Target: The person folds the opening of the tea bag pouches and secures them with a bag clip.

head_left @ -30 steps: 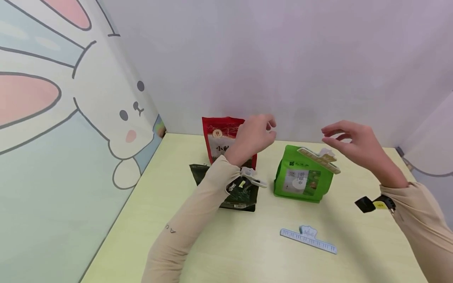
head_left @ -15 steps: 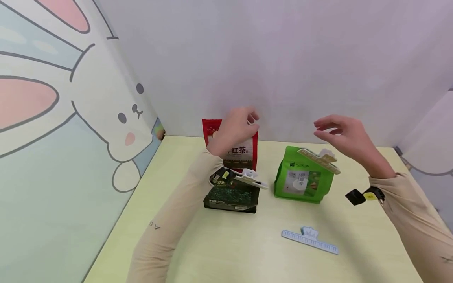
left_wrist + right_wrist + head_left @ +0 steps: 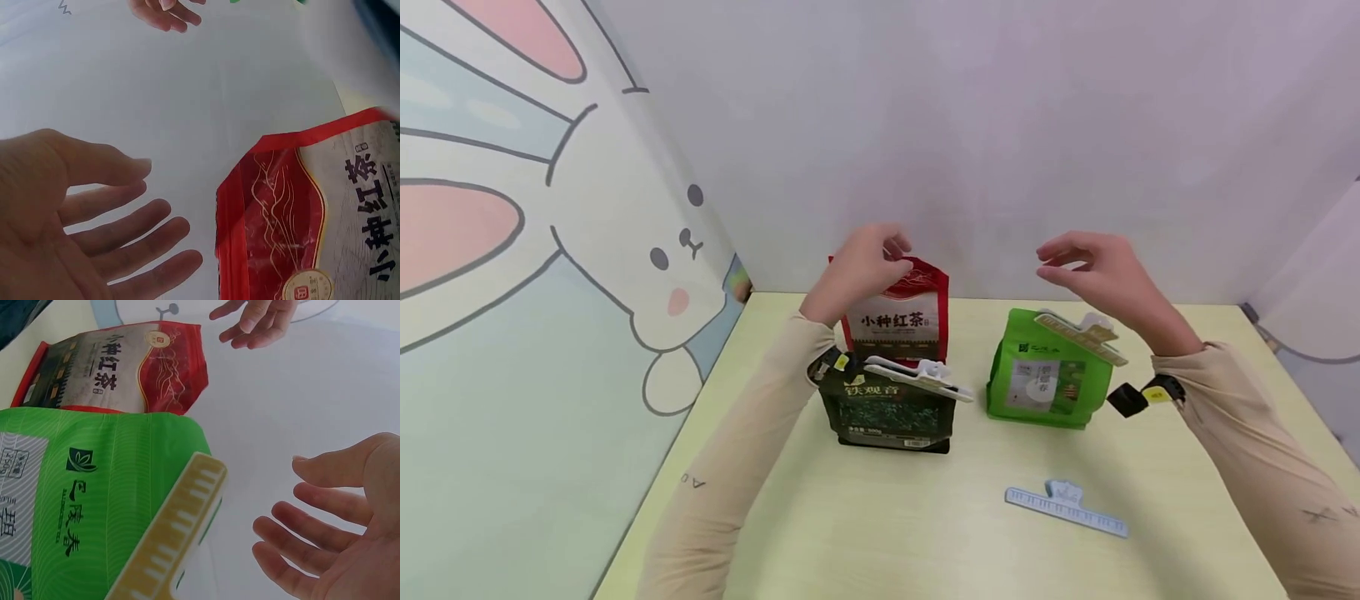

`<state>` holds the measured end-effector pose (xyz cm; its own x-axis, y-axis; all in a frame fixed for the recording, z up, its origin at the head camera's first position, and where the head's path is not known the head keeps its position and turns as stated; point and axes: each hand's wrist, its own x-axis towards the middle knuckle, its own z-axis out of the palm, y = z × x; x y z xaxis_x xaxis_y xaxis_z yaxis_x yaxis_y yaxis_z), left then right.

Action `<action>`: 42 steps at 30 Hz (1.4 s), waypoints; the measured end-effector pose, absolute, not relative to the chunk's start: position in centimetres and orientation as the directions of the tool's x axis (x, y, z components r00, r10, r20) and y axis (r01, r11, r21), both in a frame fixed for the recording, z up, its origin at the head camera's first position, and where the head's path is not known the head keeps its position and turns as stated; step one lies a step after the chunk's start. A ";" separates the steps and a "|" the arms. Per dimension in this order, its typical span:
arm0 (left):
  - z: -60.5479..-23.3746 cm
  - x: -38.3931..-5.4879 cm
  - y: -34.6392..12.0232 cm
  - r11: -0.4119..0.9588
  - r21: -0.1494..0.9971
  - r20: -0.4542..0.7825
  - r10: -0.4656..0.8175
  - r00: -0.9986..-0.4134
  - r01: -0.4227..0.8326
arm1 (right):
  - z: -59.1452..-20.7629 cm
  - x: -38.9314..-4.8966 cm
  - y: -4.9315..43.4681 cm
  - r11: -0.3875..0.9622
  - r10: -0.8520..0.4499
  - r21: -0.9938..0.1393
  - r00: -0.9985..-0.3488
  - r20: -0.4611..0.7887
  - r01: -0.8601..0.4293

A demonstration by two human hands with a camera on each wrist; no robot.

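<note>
My left hand hovers above the red tea bag, its fingers loosely bent and holding nothing; the left wrist view shows a gap between fingertips and bag. In front of the red bag stands a dark green tea bag with a white clip across its top. To the right, a bright green tea bag bears a tilted gold-and-white clip on its upper corner. Behind and above that bag my right hand is raised, fingers relaxed, with nothing in it. The red bag's top left is partly hidden by my left hand.
A light blue clip with a ruler-like bar lies on the pale yellow table, nearer than the bags. A white wall rises behind the table, and a wall with a rabbit drawing stands on the left.
Both hands have moved left in the head view, the left one uncovering more of the red and dark green bags. The view has shifted slightly; bags and clips stay in place on the table.
</note>
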<state>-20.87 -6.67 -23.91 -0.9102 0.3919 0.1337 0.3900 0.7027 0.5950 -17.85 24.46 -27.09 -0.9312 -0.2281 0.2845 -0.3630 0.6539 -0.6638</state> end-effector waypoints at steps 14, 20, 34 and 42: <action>-23.4 -21.7 -10.1 0.720 0.579 0.102 0.402 -0.910 0.383 | -27.2 -18.1 22.4 0.643 -0.243 -0.693 -0.946 0.216 -0.324; -22.8 -21.8 -11.2 0.731 0.554 0.108 0.411 -0.905 0.398 | -27.2 -18.4 21.9 0.637 -0.257 -0.693 -0.941 0.220 -0.336; -22.8 -21.7 -16.4 0.744 0.568 0.047 0.397 -0.917 0.351 | -26.7 -19.5 19.4 0.640 -0.312 -0.665 -0.921 0.233 -0.385; -22.8 -22.2 -17.1 0.752 0.563 0.049 0.384 -0.922 0.343 | -26.7 -20.1 17.8 0.633 -0.320 -0.671 -0.919 0.228 -0.387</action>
<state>-22.25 -17.11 -22.84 -0.9219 0.3843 0.0493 0.3435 0.7517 0.5630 -20.06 17.79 -26.66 -0.9194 -0.3204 0.2279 -0.3868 0.6330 -0.6706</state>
